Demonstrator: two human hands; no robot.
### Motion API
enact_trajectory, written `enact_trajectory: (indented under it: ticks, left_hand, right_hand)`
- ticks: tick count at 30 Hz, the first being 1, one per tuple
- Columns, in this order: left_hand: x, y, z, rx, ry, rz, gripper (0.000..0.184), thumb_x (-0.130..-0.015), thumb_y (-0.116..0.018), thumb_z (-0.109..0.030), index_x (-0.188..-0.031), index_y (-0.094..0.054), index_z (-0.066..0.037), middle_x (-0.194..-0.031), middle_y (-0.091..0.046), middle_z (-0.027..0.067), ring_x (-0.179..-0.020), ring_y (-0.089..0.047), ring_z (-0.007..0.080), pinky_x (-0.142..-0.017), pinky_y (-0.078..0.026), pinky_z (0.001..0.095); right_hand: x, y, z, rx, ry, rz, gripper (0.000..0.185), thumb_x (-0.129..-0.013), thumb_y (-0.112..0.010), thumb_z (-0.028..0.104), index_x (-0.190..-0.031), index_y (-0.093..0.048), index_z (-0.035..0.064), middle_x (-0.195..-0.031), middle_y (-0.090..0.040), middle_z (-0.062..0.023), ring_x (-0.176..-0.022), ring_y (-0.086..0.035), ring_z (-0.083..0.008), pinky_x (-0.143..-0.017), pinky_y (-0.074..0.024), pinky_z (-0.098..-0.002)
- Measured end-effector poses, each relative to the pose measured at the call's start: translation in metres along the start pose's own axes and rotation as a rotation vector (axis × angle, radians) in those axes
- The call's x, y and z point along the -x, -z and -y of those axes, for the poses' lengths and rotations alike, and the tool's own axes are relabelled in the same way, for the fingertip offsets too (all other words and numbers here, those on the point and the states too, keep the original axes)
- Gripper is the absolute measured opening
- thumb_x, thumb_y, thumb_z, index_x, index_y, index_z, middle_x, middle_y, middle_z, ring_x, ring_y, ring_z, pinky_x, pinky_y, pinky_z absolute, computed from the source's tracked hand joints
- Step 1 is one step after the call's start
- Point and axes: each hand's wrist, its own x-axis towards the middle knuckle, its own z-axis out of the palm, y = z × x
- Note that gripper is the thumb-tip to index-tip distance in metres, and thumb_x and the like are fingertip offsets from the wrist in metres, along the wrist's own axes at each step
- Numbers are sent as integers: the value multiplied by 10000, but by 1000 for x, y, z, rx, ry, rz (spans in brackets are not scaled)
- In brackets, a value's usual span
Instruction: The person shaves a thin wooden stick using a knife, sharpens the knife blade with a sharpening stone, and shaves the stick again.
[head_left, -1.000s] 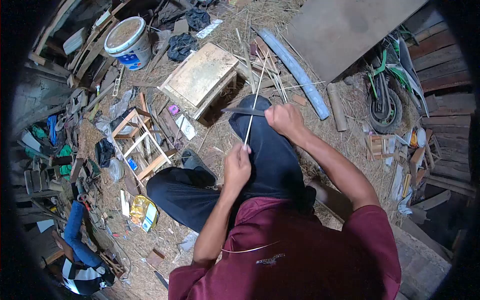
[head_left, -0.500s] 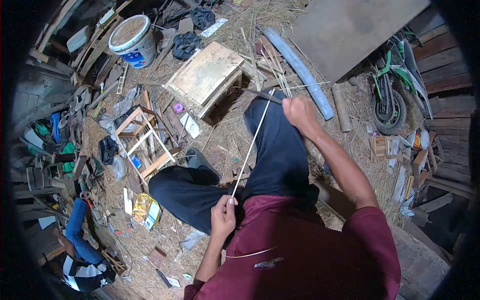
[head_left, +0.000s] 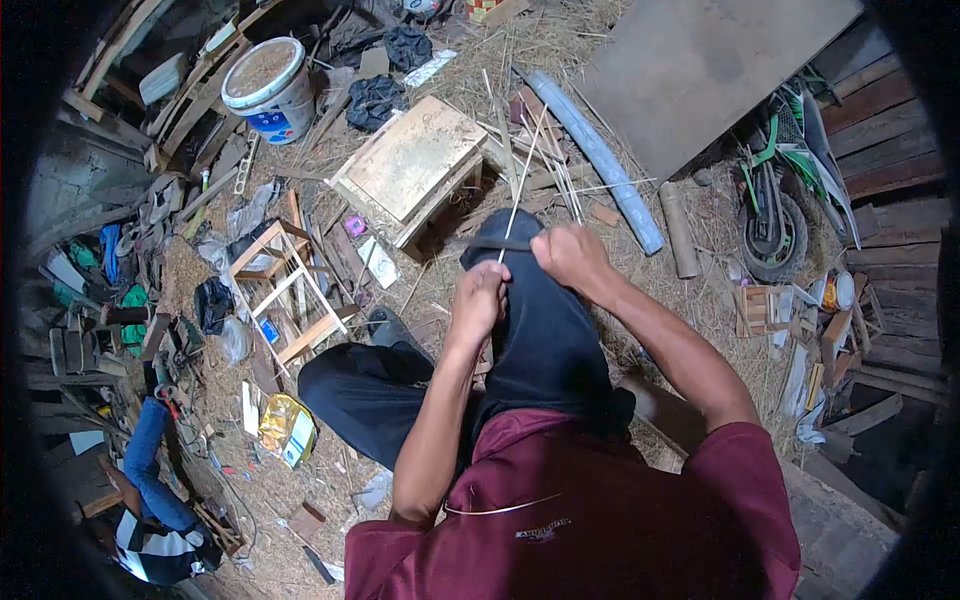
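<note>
My right hand grips a dark-bladed knife by its handle, which the fingers hide. The blade points left across my raised right knee. My left hand is closed, pinching a thin pale strip that looks like bamboo, just below the blade. From the fingertips the strip runs up under or against the knife and past the knee; I cannot tell on which side of the blade it passes. Several similar strips lie beyond the knee.
A low wooden block table stands ahead, with a white bucket behind it. To the left sits a small wooden frame. A grey-blue pipe and a green motorbike are on the right. Straw and scraps cover the floor.
My left hand has moved up and forward from my waist to just below the knife. The knife has shifted left and nearer to me, lying flatter across the knee; the strip now extends farther forward.
</note>
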Motion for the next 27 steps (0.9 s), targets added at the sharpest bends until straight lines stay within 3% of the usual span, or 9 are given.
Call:
enact_trajectory:
  ticks: [3, 5, 8, 13, 16, 20, 21, 26, 27]
  left_hand:
    - [63, 13, 24, -258, -122, -65, 294, -1020, -445, -287, -828, -531, -81, -556, -351, -67, -456, -317, 44, -422, -233, 231]
    - [104, 38, 51, -96, 48, -87, 292, -1024, -445, -285, -829, -522, -82, -560, -355, -67, -457, -312, 44, -427, -234, 229]
    - [128, 50, 41, 42, 77, -37, 289, -997, -498, -331, -844, -504, -86, -584, -354, -63, -477, -314, 55, -448, -243, 237]
    - [150, 55, 26, -68, 68, -81, 274, -1018, -462, -281, -846, -524, -76, -562, -366, -64, -461, -310, 40, -435, -247, 226]
    - [174, 73, 26, -87, 58, -124, 268, -1014, -469, -273, -851, -535, -71, -573, -378, -65, -476, -330, 36, -447, -263, 221]
    - [147, 51, 9, -357, 24, -107, 264, -1017, -452, -245, -867, -563, -57, -602, -425, -61, -505, -379, 30, -460, -272, 221]
    - [126, 49, 25, -397, -205, -94, 271, -1021, -441, -241, -858, -556, -57, -616, -446, -55, -522, -397, 32, -464, -286, 223]
    - [70, 18, -1, -270, 71, -76, 285, -1028, -435, -240, -832, -537, -60, -657, -475, -29, -566, -423, 55, -510, -322, 224]
    - [71, 17, 2, -296, 47, -69, 283, -1028, -434, -238, -834, -536, -60, -654, -470, -32, -564, -418, 55, -513, -321, 223]
  right_hand:
    - [-8, 1, -12, 17, -25, -9, 469, -875, -447, 340, -713, -686, -29, -692, -618, -301, -662, -645, -446, -685, -531, -522]
    - [-8, 2, -17, 43, -49, -4, 457, -877, -444, 333, -722, -690, -20, -706, -624, -295, -675, -649, -445, -693, -533, -519]
    - [-10, 9, -18, 86, -45, -14, 451, -880, -440, 323, -719, -691, -14, -707, -630, -283, -677, -650, -445, -692, -534, -518]
    - [-11, 5, -14, 61, 18, -65, 457, -880, -438, 311, -701, -682, -31, -706, -632, -278, -667, -644, -453, -675, -527, -524]
    - [-7, 9, -8, 101, -60, -42, 458, -875, -442, 311, -690, -677, -35, -717, -633, -282, -669, -643, -451, -665, -523, -526]
    - [-4, 8, 4, 67, -71, -20, 480, -871, -447, 336, -673, -673, -38, -710, -630, -285, -660, -641, -451, -666, -524, -521]
    - [-4, 3, 2, 69, -26, -7, 486, -871, -447, 342, -671, -671, -40, -710, -630, -286, -662, -642, -451, -671, -525, -519]
    - [-2, 0, -1, 55, 22, 30, 503, -876, -434, 365, -699, -682, -36, -717, -638, -280, -687, -647, -449, -702, -523, -520]
    - [-1, 3, -2, 45, -3, 16, 497, -876, -435, 364, -709, -686, -32, -720, -638, -280, -691, -646, -452, -706, -522, -523]
